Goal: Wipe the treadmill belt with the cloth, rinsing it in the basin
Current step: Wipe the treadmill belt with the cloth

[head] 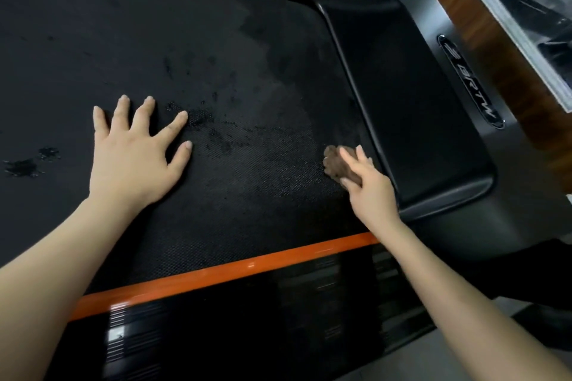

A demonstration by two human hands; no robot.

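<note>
While the left hand (136, 161) rests flat on the treadmill belt (247, 40), fingers (140, 117) spread open, the right hand (370, 187) grips the bunched brown cloth (333, 164) between thumb and fingers at the belt's edge beside the black motor cover (411, 102).

Belt (216, 40): black, fine-textured, flat. Dark wet spots and smears lay scattered across its middle.

Cloth (334, 164): small, brown, bunched and blurred. It lay on the belt just beside the black cover (402, 102), held by the right hand (368, 185).
</note>
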